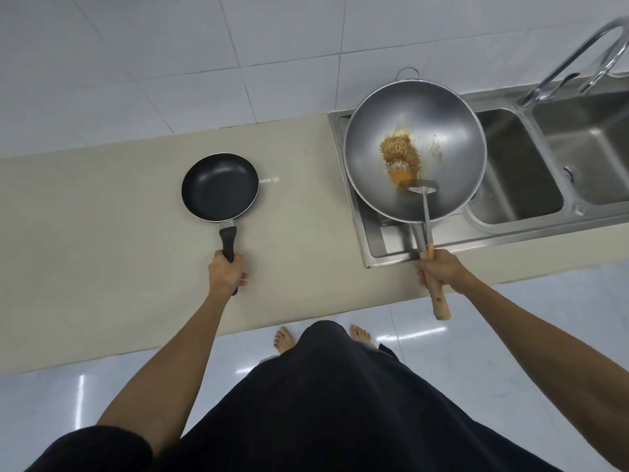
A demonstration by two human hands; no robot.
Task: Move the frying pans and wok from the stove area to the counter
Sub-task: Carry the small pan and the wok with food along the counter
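Observation:
A small black frying pan (219,187) rests on the beige counter (102,233), left of the sink. My left hand (226,272) is closed around its black handle. A large steel wok (415,149) with brown food scraps and an orange blob inside hangs over the left end of the sink unit. My right hand (439,269) grips the wok's wooden handle (439,301). A metal spatula (423,192) lies in the wok with its shaft running along the handle into my right hand.
A stainless double sink (524,172) with a curved chrome faucet (578,52) fills the right side. White wall tiles rise behind the counter. A small white object (270,180) lies just right of the frying pan. My bare feet stand on the glossy floor below.

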